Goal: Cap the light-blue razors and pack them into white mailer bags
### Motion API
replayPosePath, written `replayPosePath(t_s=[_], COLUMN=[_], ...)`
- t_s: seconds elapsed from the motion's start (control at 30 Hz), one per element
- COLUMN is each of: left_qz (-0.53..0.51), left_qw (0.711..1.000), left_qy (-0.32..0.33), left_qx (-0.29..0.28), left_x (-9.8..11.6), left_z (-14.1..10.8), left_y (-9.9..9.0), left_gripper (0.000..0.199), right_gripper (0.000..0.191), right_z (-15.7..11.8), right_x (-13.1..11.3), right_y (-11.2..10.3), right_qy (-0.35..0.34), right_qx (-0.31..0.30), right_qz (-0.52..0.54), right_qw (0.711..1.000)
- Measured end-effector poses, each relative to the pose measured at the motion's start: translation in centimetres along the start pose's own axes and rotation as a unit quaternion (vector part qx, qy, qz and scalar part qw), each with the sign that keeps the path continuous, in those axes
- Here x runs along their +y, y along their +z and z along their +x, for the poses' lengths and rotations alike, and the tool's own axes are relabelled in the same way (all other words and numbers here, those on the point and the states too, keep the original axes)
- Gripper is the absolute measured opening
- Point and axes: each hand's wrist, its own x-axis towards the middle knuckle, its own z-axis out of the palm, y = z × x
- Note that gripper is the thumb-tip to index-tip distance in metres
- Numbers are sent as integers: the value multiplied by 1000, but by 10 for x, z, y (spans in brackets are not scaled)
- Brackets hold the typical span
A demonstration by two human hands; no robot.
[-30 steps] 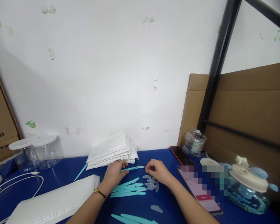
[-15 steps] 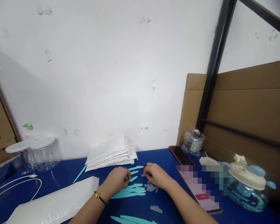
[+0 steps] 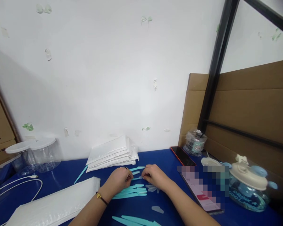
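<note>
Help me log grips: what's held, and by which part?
The left hand holds a teal stick behind its exposed end; whether the right hand holds anything is unclear.

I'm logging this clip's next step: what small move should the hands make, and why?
Probably bring the small pale piece that the right hand seems to pinch onto the free end of the teal tool: the left hand appears to grip that tool, its end points toward the right hand, and both lie close together.

Your left hand hides one end of its turquoise stick; whether your right hand grips anything is too small to tell. The bottom edge crops the front sticks, and pixelation masks part of the nearer phone.
</note>
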Motion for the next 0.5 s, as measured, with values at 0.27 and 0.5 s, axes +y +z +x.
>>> replayPosePath(t_s=[0.27, 0.5], left_qz=[-68, -102], left_qw=[997, 993], left_qy=[15, -23], left_qx=[37, 48], left_x=[0, 3], left_z=[3, -4], left_y=[9, -3], left_gripper=[16, 13], right_gripper=[18, 22], right_z=[10, -6], right_x=[-7, 16], right_y=[11, -26], right_qy=[11, 57], right_qx=[-1, 31], right_qz=[-11, 28], right_qw=[1000, 998])
